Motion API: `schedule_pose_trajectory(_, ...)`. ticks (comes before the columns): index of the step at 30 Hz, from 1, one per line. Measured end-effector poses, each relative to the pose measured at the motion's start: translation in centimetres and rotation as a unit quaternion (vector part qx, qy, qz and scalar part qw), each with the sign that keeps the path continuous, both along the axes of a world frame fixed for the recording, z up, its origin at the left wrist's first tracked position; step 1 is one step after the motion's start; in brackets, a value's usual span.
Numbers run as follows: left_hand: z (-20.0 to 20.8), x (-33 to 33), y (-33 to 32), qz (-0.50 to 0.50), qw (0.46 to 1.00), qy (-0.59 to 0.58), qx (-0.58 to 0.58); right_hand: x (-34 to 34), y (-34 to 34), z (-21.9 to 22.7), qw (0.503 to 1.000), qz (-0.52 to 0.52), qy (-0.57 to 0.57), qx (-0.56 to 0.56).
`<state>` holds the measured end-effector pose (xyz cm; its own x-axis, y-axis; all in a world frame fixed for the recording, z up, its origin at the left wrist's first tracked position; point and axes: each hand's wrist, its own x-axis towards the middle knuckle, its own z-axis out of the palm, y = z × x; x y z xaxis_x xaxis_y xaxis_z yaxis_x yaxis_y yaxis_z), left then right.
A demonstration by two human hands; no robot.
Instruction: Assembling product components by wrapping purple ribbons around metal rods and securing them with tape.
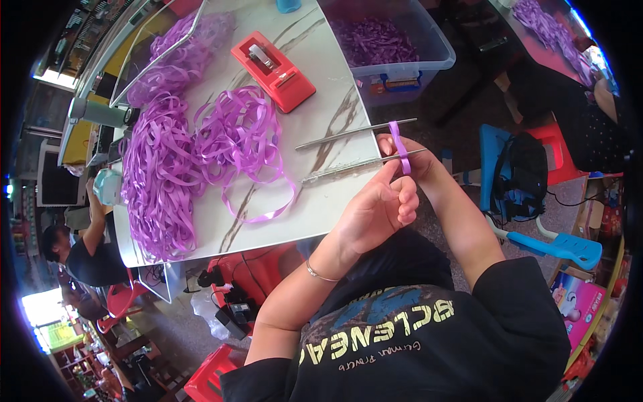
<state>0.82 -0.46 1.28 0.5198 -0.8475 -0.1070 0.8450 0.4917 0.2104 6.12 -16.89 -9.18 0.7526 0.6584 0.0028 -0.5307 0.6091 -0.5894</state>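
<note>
Head view: two thin metal rods, an upper rod [348,134] and a lower rod [345,170], project past the right edge of a white marble-patterned table [335,87]. The rods run roughly side by side, with a gap between them. A short purple ribbon strip [400,148] crosses both rods near their outer ends; whether it passes fully around them cannot be determined.

The left hand [380,209] is positioned below the lower rod, fingers partly curled, index finger directed toward the strip. The right hand [416,159] is positioned behind the strip and the lower rod, fingers bent. Overlapping fingers conceal the contact points; whether either hand grips the strip cannot be told.

A loose coil of purple ribbon [244,134] lies on the table, left of the rods. A larger ribbon heap [161,181] lies farther left. A red tape dispenser [273,72] stands beyond the coil. Past the table's far right edge, a translucent plastic bin [429,53] contains additional ribbon [375,43].
</note>
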Motion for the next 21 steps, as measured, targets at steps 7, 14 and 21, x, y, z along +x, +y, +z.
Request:
schedule_pose_trajectory(7,0.1,0.0,-0.1,-0.001,1.000,-0.006,0.000,0.2,-0.4,-0.1,0.998,-0.003,0.008,-0.060)
schedule_pose_trajectory(14,0.0,-0.2,-0.1,0.004,1.000,-0.007,-0.004,-2.5,-2.3,6.7,0.899,-0.210,0.017,-0.385)
schedule_pose_trajectory(21,-0.1,-0.2,0.0,0.007,1.000,0.002,-0.007,-4.0,-1.2,10.2,0.715,-0.298,-0.179,-0.606)
